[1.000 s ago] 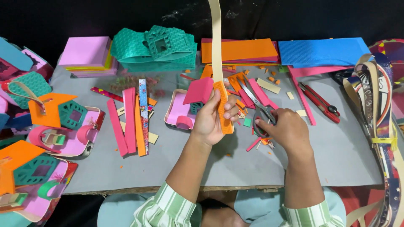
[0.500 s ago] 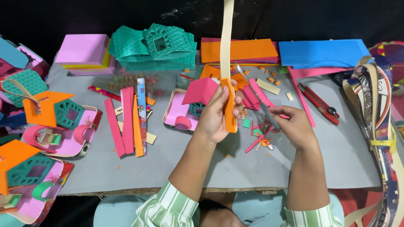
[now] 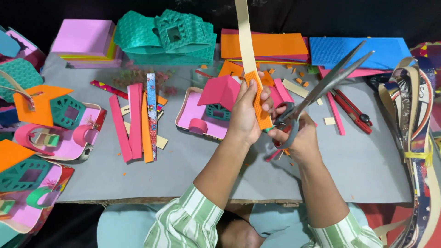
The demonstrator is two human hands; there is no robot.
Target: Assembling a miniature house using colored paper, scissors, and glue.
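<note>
Foam, by the look of it: the orange strip held upright in the left hand has a dimpled face and a cream back that runs on up out of view, so it is likely light, soft and bendy, prone to flop if gripped only at one end. The left fingers are clamped on its lower part, thumb on one side and the rest wrapped behind, which seems the sensible place to hold it, close to where the blades would meet it. The right hand has its fingers closed through the loops of grey scissors, whose blades stand apart and point up and away to the right, clear of the strip. Both hands hover above the grey desk. Just behind the left hand sits a small pink-roofed paper house on a pink tray, near enough to be knocked. A red craft knife lies to the right, loose pink and orange strips to the left, and small offcuts are scattered under the hands. Stacks of teal, pink, orange and blue sheets line the far edge, well apart from the work.
</note>
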